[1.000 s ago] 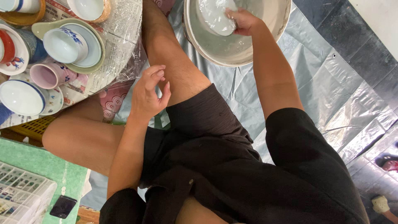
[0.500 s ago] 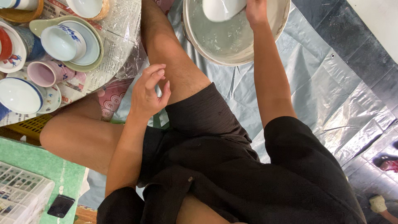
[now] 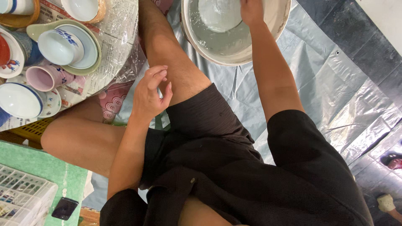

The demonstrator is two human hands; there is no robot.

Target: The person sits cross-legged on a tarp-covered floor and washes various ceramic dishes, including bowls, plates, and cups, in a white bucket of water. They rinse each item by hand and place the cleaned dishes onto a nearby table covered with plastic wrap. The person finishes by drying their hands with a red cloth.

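Head view: at the top centre of the frame, the right hand (image 3: 251,10) is closed on a white ceramic bowl (image 3: 218,13) held inside a large round metal basin (image 3: 234,46) of cloudy water. The left hand (image 3: 151,93) is rested half-curled and holding nothing on the bare thigh (image 3: 176,67), near stacked cups and bowls (image 3: 63,46) at the upper left.

Floor covered by a silver-grey tarpaulin (image 3: 335,96) (creased, reflective), filling the right half of the frame. A large round basin (image 3: 281,16) sits directly on it at upper centre. Upper left: a surface under newspaper and clear plastic sheet (image 3: 119,37) carries cups and bowls. Lower left: green mat (image 3: 29,161) with a white crate (image 3: 21,196) and a dark phone (image 3: 64,208) on it.
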